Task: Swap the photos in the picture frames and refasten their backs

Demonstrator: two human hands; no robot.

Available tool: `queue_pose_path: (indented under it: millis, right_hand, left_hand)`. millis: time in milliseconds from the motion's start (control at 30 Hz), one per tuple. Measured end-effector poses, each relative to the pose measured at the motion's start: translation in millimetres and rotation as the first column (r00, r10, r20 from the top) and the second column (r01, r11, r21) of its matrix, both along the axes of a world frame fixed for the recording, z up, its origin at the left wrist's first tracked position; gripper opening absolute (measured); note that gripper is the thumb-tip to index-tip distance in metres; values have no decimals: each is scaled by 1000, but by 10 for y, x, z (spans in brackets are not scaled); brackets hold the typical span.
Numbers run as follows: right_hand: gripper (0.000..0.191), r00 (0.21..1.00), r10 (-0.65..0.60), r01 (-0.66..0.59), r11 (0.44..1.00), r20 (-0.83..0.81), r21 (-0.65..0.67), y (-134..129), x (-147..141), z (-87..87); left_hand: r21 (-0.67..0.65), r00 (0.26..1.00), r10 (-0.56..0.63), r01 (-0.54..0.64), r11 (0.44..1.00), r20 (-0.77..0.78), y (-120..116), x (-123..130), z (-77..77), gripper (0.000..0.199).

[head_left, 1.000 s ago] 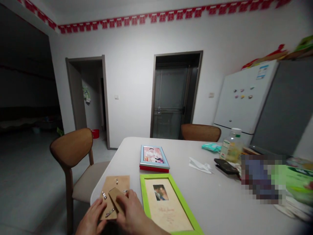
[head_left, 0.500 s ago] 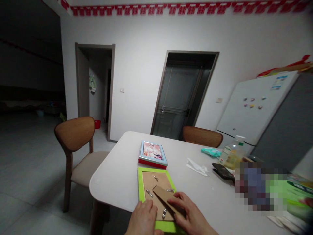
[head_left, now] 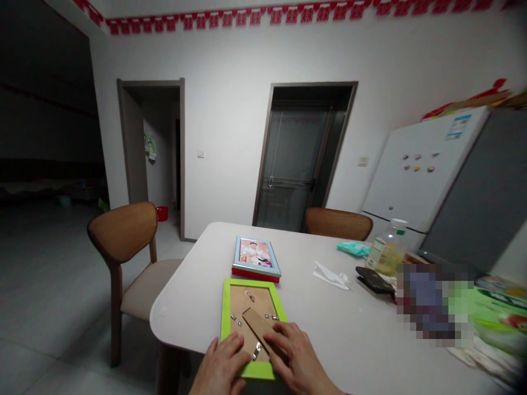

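Note:
A lime-green picture frame (head_left: 226, 307) lies face down at the near edge of the table, its brown backing board (head_left: 239, 296) showing. Several metal turn clips sit around the board, and a brown easel stand (head_left: 256, 323) runs slantwise across it. My left hand (head_left: 224, 362) grips the frame's lower left side, fingers over the rim. My right hand (head_left: 297, 356) is closed around the lower right side, its fingers over the stand and rim. Just beyond lies a light blue picture frame (head_left: 257, 270) with a photo, stacked on a red one (head_left: 255, 276).
On the white table (head_left: 329, 329) are a crumpled tissue (head_left: 330, 276), a teal packet (head_left: 353, 249), a dark wallet-like item (head_left: 374, 280) and a bottle of yellowish liquid (head_left: 387, 252). Wooden chairs (head_left: 123, 230) stand left and behind. A blurred patch hides items at right.
The green frame and both hands have shifted slightly left and up in view. My right hand has moved along with the frame, still over the stand. The camera has turned a little.

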State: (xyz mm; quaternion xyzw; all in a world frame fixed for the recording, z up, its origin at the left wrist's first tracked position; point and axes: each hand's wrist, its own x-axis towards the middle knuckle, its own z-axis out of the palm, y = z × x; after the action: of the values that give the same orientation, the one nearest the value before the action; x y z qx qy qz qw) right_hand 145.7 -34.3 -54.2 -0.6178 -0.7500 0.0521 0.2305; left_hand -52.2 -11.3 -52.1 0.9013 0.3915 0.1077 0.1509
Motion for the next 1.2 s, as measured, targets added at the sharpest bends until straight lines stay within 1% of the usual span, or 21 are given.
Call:
queue_pose_path:
  millis: [100,167,300,400,500,567,667,700,767,833,867,933,1000,1200]
  right_hand:
    - [26,999,23,-24,999,36,37,26,-80,18]
    - [26,996,65,-68,996,62,55,24,-170,48]
    - [21,977,186,-188,982,103,3,3,-313,125]
    - [21,962,248,-245,969,114,-43,-6,-305,176]
    - [28,950,287,-278,957,125,-89,-21,-250,202]
    - [33,946,296,-282,953,134,-112,-37,-222,193]
    - [36,944,306,-296,951,122,-93,-40,-179,129]
    - [38,949,297,-290,954,103,-73,-23,-156,98]
    - [41,975,214,-213,977,60,-23,46,-97,40]
    - [39,997,59,-60,998,43,6,153,-30,4]
    - [36,999,-21,21,1000,48,9,212,0,-1]
    - [30,990,-119,120,993,73,-2,314,41,10]
    - [30,986,-140,142,990,95,-16,375,54,37]
    - [35,986,-61,75,994,156,-82,338,35,88]
  left_hand:
    - [26,1000,18,-18,1000,18,26,-64,-32,53]
    - [47,998,26,-28,999,49,37,-93,-52,50]
    - [47,994,24,-29,998,110,38,-117,-53,46]
    - [34,991,29,-34,999,133,28,-120,-36,44]
    - [30,988,36,-40,999,149,21,-121,-34,40]
    - [29,987,40,-45,999,157,20,-123,-48,39]
    - [40,983,51,-59,997,175,18,-127,-83,38]
    - [47,982,52,-62,997,183,18,-128,-96,38]
    - [59,979,50,-63,996,198,18,-127,-118,38]
    - [66,978,51,-65,996,204,20,-121,-134,37]
    - [69,978,52,-67,995,202,20,-117,-139,36]
    - [79,979,57,-73,994,196,20,-107,-142,33]
    - [86,981,61,-78,993,186,15,-96,-136,31]
    - [82,981,78,-93,992,175,-16,-85,-104,31]
